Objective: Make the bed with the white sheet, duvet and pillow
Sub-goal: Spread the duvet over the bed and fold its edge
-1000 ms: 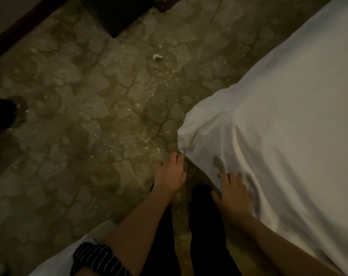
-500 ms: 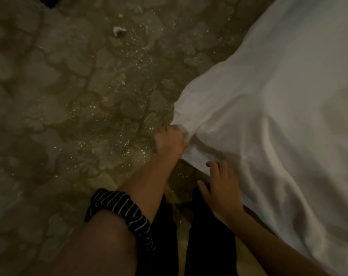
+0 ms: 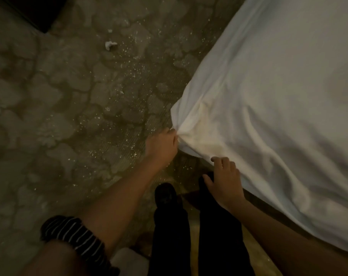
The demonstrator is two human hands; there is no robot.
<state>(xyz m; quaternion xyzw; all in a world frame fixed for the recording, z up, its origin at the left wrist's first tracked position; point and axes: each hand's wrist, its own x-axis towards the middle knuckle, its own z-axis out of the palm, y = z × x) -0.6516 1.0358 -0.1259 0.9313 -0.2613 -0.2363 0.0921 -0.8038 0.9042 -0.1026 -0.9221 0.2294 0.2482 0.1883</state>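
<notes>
The white sheet [image 3: 278, 100] covers the bed, filling the right side of the head view, with its corner bunched toward me. My left hand [image 3: 161, 144] grips that bunched corner, and folds radiate from the grip. My right hand [image 3: 224, 182] rests at the sheet's lower edge, fingers lightly bent and touching the cloth just below the corner. No duvet or pillow is in view.
Patterned dim carpet [image 3: 69, 116] speckled with white crumbs fills the left. A small white scrap [image 3: 110, 45] lies on it. Dark furniture [image 3: 39, 12] stands at the top left. My dark-trousered legs and shoes [image 3: 166, 196] stand beside the bed's dark frame [image 3: 268, 206].
My left hand went from touching the sheet corner with straight fingers to gripping it and pulling it out. My right hand shifted up along the sheet's edge.
</notes>
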